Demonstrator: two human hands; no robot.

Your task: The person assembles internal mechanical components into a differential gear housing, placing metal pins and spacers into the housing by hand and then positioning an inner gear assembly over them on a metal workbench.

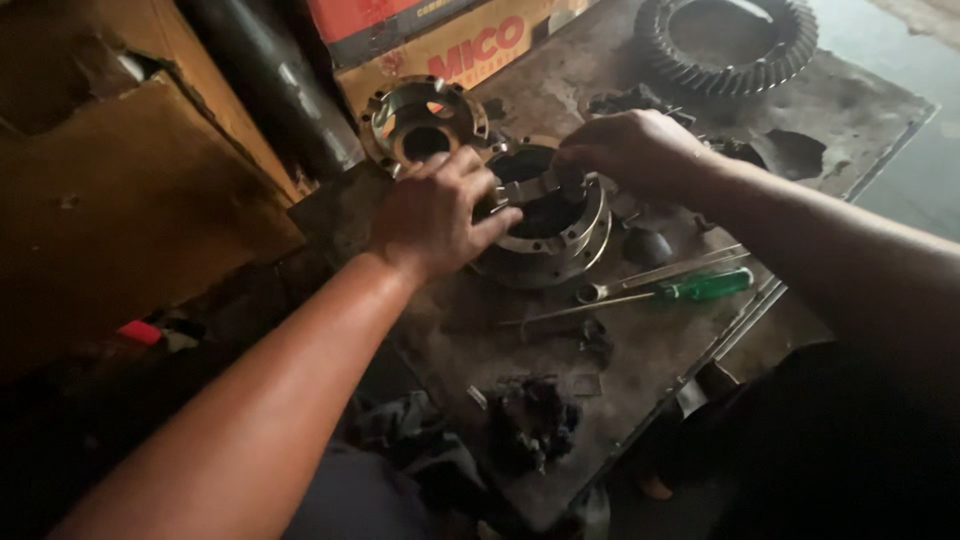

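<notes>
We see the round metal housing (548, 232) sitting mid-bench (640, 380), our left hand (435, 215) gripping its rim and our right hand (632, 150) pinching a part at its top edge. On that greasy surface it could slide, we judge, knocking the green-handled screwdriver (690, 290) off or nipping fingers.

Two hands are at work, the left hand (435, 215) and the right hand (630, 150), at frame centre. Two round metal housings: one (560, 235) under the hands, one (420, 120) above it. One large toothed ring gear (725, 45), upper right. One green-handled screwdriver (690, 288). One wrench (640, 280). One cardboard box (460, 50), top centre.
</notes>
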